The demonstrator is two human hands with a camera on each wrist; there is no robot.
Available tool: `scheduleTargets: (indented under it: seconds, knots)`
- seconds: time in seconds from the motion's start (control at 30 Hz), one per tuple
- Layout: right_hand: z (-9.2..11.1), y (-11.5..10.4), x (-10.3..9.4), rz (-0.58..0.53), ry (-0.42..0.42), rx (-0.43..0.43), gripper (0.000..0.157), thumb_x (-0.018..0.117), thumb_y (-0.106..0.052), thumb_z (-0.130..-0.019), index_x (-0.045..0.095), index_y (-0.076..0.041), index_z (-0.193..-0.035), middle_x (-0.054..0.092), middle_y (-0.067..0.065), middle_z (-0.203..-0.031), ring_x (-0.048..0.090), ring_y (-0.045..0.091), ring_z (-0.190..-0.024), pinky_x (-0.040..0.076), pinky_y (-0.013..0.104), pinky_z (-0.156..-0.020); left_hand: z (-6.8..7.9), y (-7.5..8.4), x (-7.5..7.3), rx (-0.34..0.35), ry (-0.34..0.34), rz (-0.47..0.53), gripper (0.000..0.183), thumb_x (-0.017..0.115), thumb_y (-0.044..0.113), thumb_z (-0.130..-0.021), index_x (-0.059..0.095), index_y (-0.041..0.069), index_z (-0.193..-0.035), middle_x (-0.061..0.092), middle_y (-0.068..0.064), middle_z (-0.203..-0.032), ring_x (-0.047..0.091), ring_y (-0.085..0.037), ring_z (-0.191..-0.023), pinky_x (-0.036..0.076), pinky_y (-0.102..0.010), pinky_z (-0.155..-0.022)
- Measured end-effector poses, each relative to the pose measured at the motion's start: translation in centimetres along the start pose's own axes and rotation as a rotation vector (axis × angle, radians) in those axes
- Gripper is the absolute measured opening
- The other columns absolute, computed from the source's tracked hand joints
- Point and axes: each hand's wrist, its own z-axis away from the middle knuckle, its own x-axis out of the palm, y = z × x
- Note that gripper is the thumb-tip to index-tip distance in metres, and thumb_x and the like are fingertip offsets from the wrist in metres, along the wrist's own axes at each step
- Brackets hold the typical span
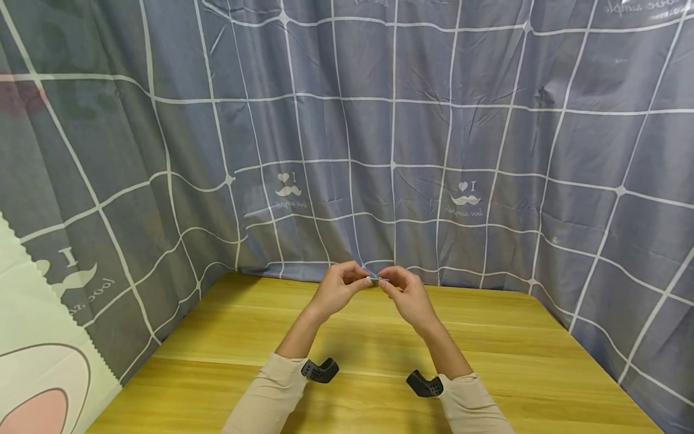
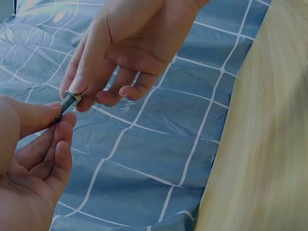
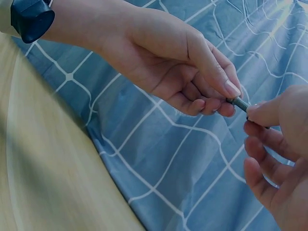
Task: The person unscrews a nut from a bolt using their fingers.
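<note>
Betw. L hand [image 1: 335,292] & R hand [image 1: 410,296], fingertips pinching opp. ends: 1 metal bolt [image 2: 66,103], prob. light, stiff; grip ends.

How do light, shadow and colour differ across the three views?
Head: warm yellow table with soft shadows; left wrist: dimmer, the curtain bluish, the bolt sharp enough to show its thread; right wrist: a bright patch near the top right corner, a broad soft shadow on the table.
</note>
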Motion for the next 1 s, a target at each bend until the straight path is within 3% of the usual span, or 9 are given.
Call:
scheduleTargets:
  seconds: [0.1, 0.23, 0.37, 0.5, 0.63, 0.8, 1.0]
  knots:
    - [0.0, 0.0, -0.1, -0.005, -0.014, 0.012, 0.023, 0.069, -0.008, -0.101, 0.067, 0.001, -0.122, 0.069, 0.017, -0.116, 0.067, 0.031, -0.104, 0.053, 0.035, -0.084, 0.0, 0.1, 0.0, -0.007, 0.002, -0.008, 0.009, 0.066, -0.005, -0.099, 0.067, -0.013, -0.103, 0.071, -0.028, -0.102, 0.071, -0.017, -0.087, 0.056, -0.034, -0.079]
    - [0.0, 0.1, -0.2, 0.003, -0.01, 0.044, 0.022, 0.067, -0.014, -0.103, 0.069, -0.001, -0.121, 0.07, 0.017, -0.114, 0.066, 0.029, -0.103, 0.053, 0.039, -0.086, 0.0, 0.3, 0.0, -0.025, 0.01, -0.019, 0.009, 0.067, -0.004, -0.098, 0.069, -0.011, -0.103, 0.072, -0.026, -0.101, 0.07, -0.013, -0.085, 0.055, -0.034, -0.078]
    - [0.0, 0.1, -0.2, -0.002, -0.002, 0.033, 0.017, 0.065, -0.012, -0.104, 0.071, 0.001, -0.115, 0.07, 0.018, -0.107, 0.065, 0.03, -0.1, 0.053, 0.038, -0.084, -0.4, -1.6, 0.1, -0.026, 0.011, -0.013, 0.009, 0.067, -0.004, -0.099, 0.069, -0.011, -0.104, 0.072, -0.027, -0.103, 0.071, -0.015, -0.087, 0.056, -0.034, -0.079]
    - [-0.1, 0.1, -0.2, -0.001, -0.014, 0.012, 0.019, 0.068, -0.008, -0.102, 0.068, 0.0, -0.119, 0.069, 0.016, -0.114, 0.067, 0.029, -0.103, 0.053, 0.036, -0.085, -0.9, -3.5, 0.1, -0.027, 0.015, -0.01, 0.009, 0.068, -0.001, -0.099, 0.07, -0.008, -0.104, 0.073, -0.024, -0.104, 0.072, -0.019, -0.088, 0.056, -0.034, -0.08]
    - [-0.1, 0.0, -0.2, 0.008, -0.023, 0.02, 0.023, 0.069, -0.011, -0.102, 0.068, -0.001, -0.122, 0.071, 0.013, -0.114, 0.067, 0.026, -0.1, 0.053, 0.034, -0.082, -0.9, -3.7, 0.1, -0.022, 0.022, -0.004, 0.008, 0.069, 0.001, -0.099, 0.071, -0.005, -0.103, 0.074, -0.02, -0.102, 0.072, -0.021, -0.089, 0.057, -0.036, -0.08]
    - [-0.2, 0.1, -0.2, 0.008, -0.037, 0.017, 0.016, 0.068, -0.007, -0.102, 0.069, 0.0, -0.116, 0.072, 0.014, -0.105, 0.066, 0.025, -0.096, 0.053, 0.034, -0.082, -0.9, -3.7, -0.1, -0.016, 0.008, 0.006, 0.009, 0.069, 0.003, -0.099, 0.071, -0.006, -0.104, 0.074, -0.022, -0.104, 0.072, -0.022, -0.089, 0.057, -0.035, -0.081]
    - [-0.1, 0.1, -0.1, 0.0, -0.053, 0.036, 0.028, 0.07, -0.007, -0.1, 0.066, 0.0, -0.126, 0.068, 0.02, -0.12, 0.068, 0.03, -0.104, 0.056, 0.038, -0.086, -0.8, -3.5, -0.1, -0.025, 0.011, -0.013, 0.004, 0.07, 0.004, -0.099, 0.072, 0.001, -0.101, 0.075, -0.012, -0.1, 0.072, -0.022, -0.088, 0.056, -0.035, -0.078]
